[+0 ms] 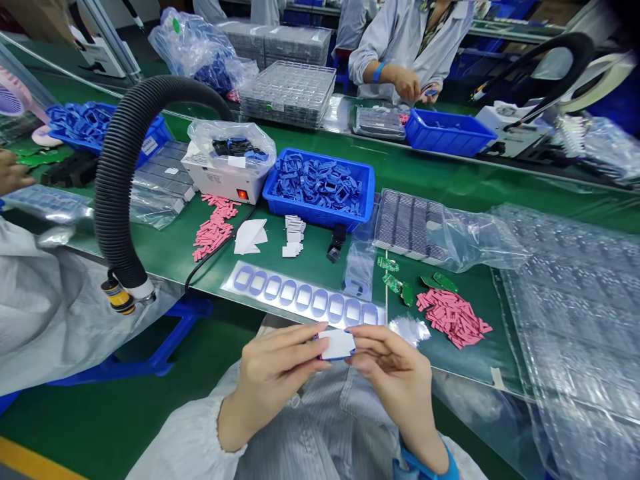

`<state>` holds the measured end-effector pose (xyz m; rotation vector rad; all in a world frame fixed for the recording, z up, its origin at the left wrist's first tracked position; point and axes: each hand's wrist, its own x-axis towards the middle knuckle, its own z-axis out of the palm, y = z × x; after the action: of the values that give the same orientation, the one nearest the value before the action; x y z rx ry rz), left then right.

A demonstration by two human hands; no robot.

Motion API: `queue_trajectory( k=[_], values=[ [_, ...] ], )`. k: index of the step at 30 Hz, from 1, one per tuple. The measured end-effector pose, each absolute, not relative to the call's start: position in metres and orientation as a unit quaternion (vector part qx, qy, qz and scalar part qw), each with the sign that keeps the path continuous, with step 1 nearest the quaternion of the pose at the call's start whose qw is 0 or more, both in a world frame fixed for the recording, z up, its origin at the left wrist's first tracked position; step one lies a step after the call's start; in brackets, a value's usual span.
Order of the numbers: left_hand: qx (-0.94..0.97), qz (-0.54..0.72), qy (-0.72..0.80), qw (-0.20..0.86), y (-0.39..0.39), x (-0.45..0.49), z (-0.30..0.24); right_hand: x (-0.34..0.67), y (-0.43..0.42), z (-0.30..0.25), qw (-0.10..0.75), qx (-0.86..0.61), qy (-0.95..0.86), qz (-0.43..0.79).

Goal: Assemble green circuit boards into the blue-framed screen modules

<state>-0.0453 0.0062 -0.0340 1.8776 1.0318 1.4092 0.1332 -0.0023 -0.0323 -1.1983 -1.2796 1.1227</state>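
Between my two hands is a small blue plastic housing with a white face turned up toward me. My left hand pinches its left end, with fingertips lying over part of the white face. The right end is gripped by the thumb and fingers of my right hand. Just beyond my hands, a strip of oval lavender stickers with white centres lies along the table's front edge. A pile of pink strips and several green circuit boards lie beyond my right hand.
A blue bin of blue plastic frames stands mid-table, beside a white box with a red switch. A black ribbed hose arches at left. Clear plastic trays cover the right side. Co-workers sit opposite and at left.
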Motion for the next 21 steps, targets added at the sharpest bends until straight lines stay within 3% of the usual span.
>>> queue_trajectory(
  k=[2, 4, 16, 18, 21],
  values=[
    [0.757, 0.521, 0.353, 0.173, 0.005, -0.043, -0.038, 0.127, -0.003, -0.029, 0.505, -0.522, -0.473, 0.498],
    [0.774, 0.513, 0.348, 0.132, 0.003, -0.042, -0.04, 0.124, -0.004, -0.026, 0.509, -0.531, -0.437, 0.517],
    [0.735, 0.514, 0.417, 0.148, -0.007, -0.029, -0.038, 0.128, -0.003, -0.035, 0.516, -0.528, -0.377, 0.56],
    [0.701, 0.493, 0.453, 0.244, -0.008, -0.03, -0.042, 0.132, -0.001, -0.035, 0.512, -0.53, -0.389, 0.553],
    [0.542, 0.434, 0.457, 0.555, -0.005, -0.032, -0.048, 0.141, 0.004, -0.032, 0.487, -0.534, -0.433, 0.539]
  ],
)
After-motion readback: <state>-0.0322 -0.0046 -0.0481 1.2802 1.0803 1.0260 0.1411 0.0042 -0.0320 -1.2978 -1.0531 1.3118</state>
